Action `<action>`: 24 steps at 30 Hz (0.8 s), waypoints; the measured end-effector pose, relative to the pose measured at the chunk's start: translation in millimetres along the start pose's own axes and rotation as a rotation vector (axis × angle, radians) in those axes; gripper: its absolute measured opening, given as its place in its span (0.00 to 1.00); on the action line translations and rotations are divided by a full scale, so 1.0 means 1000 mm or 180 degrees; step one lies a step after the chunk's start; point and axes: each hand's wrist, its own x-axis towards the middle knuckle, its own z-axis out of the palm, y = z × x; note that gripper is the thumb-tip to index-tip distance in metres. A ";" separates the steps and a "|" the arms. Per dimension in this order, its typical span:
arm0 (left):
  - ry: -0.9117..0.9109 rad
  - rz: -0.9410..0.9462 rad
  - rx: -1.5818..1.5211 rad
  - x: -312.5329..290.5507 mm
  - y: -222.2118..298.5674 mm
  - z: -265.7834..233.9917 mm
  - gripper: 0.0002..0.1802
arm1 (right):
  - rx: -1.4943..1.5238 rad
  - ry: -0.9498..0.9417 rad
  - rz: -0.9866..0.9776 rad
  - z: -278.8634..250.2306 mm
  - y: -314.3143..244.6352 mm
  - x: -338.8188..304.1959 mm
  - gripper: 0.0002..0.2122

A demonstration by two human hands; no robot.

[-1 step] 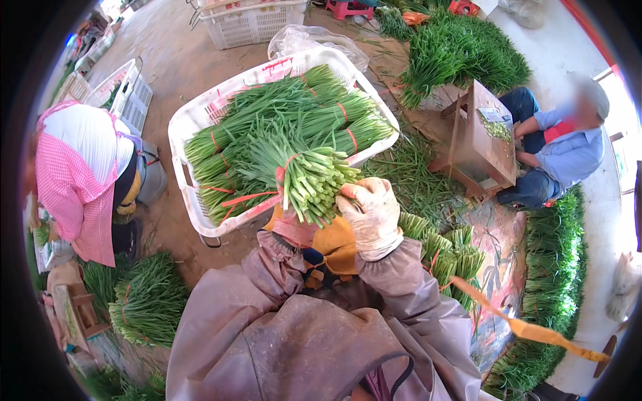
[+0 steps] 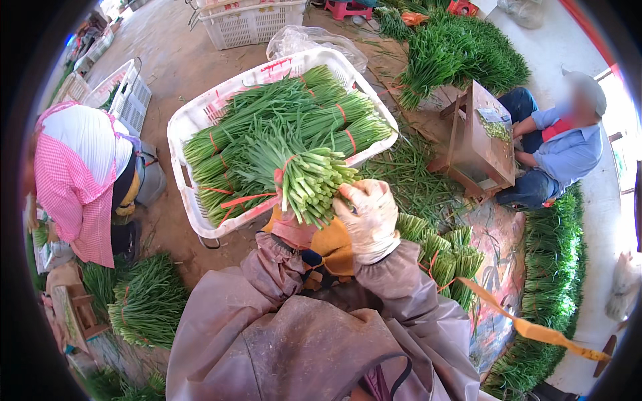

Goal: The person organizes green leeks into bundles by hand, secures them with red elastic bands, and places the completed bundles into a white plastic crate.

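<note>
A bunch of green chives (image 2: 311, 179) tied with a red band rests over the near edge of a white plastic crate (image 2: 179, 127). My left hand (image 2: 292, 228) is wrapped round its underside, thumb up against the stalks; the bunch hides most of the fingers. At the pale cut ends, my gloved right hand (image 2: 369, 217) has its fingers curled in, the tips against the lower right stalks. What they pinch, if anything, is too small to tell. Several banded chive bunches (image 2: 281, 107) lie in the crate. A loose red strip (image 2: 247, 199) hangs beside my left hand.
More chive bunches (image 2: 445, 257) lie by my right elbow, with a long row (image 2: 552, 267) beyond. At right a person (image 2: 568, 147) sits at a small wooden table (image 2: 481, 140). Another person (image 2: 83, 174) bends at left. Stacked crates (image 2: 254, 27) stand at the far side.
My right hand has shifted slightly down and away from the cut ends, its fingers more curled. The bunch and my left hand stay nearly in place.
</note>
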 end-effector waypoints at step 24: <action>-0.0325 -0.0336 -0.0996 -0.008 0.001 0.000 0.48 | -0.1393 0.2177 -0.0116 -0.229 0.042 0.023 0.06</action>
